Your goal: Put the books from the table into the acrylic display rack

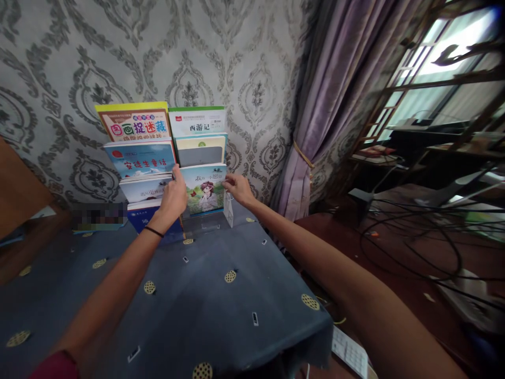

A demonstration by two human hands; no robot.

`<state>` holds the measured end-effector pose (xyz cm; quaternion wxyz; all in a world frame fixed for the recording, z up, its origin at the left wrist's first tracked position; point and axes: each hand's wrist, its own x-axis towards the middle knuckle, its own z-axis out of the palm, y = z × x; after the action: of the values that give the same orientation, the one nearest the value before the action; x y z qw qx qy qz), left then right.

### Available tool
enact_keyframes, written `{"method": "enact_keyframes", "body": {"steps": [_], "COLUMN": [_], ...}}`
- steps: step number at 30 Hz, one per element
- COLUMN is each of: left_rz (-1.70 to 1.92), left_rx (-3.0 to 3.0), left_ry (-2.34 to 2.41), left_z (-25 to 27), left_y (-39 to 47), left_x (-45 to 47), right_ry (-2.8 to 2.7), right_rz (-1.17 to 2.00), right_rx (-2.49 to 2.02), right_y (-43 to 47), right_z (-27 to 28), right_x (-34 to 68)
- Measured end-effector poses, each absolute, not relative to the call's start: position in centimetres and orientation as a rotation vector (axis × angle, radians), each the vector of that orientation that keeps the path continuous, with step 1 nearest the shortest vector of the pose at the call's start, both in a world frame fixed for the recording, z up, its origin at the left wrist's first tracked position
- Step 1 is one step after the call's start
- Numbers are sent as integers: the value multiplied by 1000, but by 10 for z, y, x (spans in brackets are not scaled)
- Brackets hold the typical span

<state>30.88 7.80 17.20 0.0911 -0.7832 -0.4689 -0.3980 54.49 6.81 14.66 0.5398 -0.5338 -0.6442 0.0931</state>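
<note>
A picture book (207, 190) with a child drawn on its cover stands upright in the lower right of a tiered rack. My left hand (173, 197) is closed at its left edge, thumb raised, other fingers partly hidden. At the upper right edge of the same book, my right hand (238, 189) pinches with bent fingers. The white side panel (228, 209) of the rack shows just below that hand. Behind the book rise a cream-and-grey book (200, 152) and a green-topped book (197, 123). To the left stand a blue storybook (142, 158), a pale book (144, 188) and a dark blue book (142, 216).
A yellow-edged book (134, 123) tops the left column. The rack stands on a blue cloth-covered table (205, 295) against a patterned wall (256, 95). Right of the table are a purple curtain (315, 116), tangled black cables (410, 252) and a white keyboard (349, 350).
</note>
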Motion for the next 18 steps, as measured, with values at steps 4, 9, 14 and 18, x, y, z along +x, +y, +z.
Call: {"method": "enact_keyframes", "body": {"steps": [4,9,14,18], "left_rz": [-754,-669,-651,-667], "left_rx": [-2309,-2346,-2332,-2347], "left_ry": [-1520,-1501,-1510,-1541], "left_z": [181,186,189,189], "left_y": [66,63,64,65], "left_x": [309,312,318,317], "right_ry": [-1591,-1605,-1610,-1636], "right_rz": [234,201,175,114], "right_rx": [-1420,-1513,-1580,-1665], "right_y": [70,70,69,65], "right_z": [144,140,136,139], "right_x": [542,543,546,544]}}
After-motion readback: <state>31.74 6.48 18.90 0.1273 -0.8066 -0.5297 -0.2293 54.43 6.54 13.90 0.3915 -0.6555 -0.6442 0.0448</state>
